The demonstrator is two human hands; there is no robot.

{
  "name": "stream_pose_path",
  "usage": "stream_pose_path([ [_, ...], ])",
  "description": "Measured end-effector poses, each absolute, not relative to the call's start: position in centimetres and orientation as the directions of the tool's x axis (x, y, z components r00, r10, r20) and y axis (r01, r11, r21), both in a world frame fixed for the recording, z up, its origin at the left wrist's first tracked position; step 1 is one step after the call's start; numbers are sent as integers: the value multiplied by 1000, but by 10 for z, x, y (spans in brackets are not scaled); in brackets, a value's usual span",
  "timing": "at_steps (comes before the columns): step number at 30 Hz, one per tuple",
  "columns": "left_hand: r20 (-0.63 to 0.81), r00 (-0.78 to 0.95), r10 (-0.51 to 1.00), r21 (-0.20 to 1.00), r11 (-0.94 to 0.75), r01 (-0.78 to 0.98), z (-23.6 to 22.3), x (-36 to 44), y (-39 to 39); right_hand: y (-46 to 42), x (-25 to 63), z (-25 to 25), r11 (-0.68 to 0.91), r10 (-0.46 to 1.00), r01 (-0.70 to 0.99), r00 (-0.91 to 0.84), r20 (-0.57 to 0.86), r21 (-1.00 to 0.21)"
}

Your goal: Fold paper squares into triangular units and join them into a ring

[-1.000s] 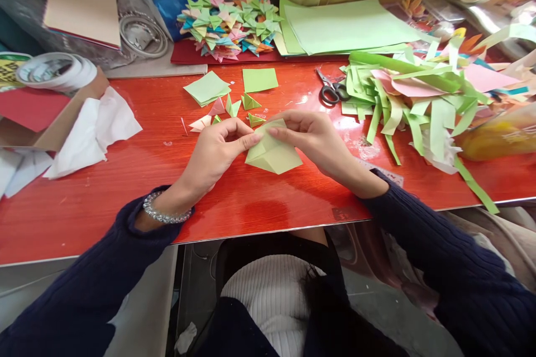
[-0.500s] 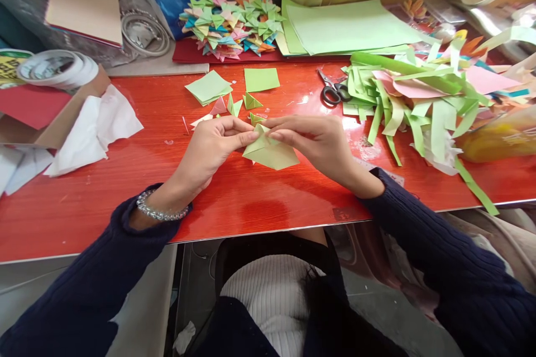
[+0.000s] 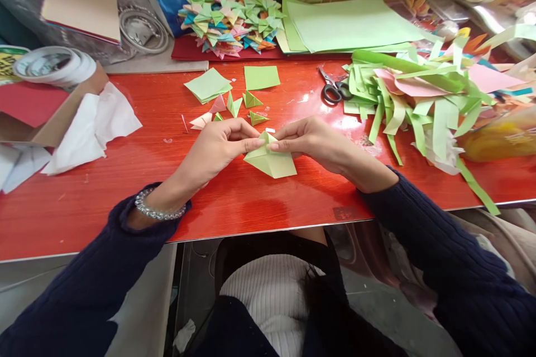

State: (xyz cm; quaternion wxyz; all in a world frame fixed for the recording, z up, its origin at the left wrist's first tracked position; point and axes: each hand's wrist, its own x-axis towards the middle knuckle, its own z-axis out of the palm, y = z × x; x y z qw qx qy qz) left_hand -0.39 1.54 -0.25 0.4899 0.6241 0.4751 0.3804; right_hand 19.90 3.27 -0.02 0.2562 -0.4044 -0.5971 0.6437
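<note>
A light green sheet of paper (image 3: 274,164), partly folded, is held above the red table (image 3: 234,206) near its front edge. My left hand (image 3: 224,148) pinches its upper left part between thumb and fingers. On the other side my right hand (image 3: 316,142) grips the upper right part, thumb on top. Just beyond the hands lie several small folded paper triangles, among them a green one (image 3: 257,118) and a pink one (image 3: 218,104). Behind them are a stack of pale green squares (image 3: 208,85) and a single green square (image 3: 262,77).
Black-handled scissors (image 3: 333,92) lie beside a heap of green paper strips (image 3: 419,81) on the right. Folded paper wreaths (image 3: 226,22) and large green sheets (image 3: 347,25) are at the back. Tape rolls (image 3: 54,65), a cardboard box (image 3: 71,109) and tissue (image 3: 94,122) sit left.
The paper has tilted and its lower edge has come slightly nearer to me. My right hand has shifted, its fingers now curled more around the paper's right side.
</note>
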Motion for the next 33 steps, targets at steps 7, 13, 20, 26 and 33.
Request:
stream_pose_path([
  [7,5,280,960,963,-79,256,-4,-4,15,32,195,5,-183,821,239,-497,-282,-954],
  [13,-3,290,957,957,-81,279,-5,-4,16,31,193,5,-187,823,235,-493,-283,-954],
  [20,-23,294,955,946,-75,316,-5,-5,15,31,193,3,-172,805,235,-527,-274,-957],
  [26,49,302,952,880,-184,439,1,0,9,30,193,-2,-38,817,292,-541,-198,-956],
  [33,180,220,959,857,-263,444,0,1,9,29,194,0,140,836,385,-540,-99,-912],
])
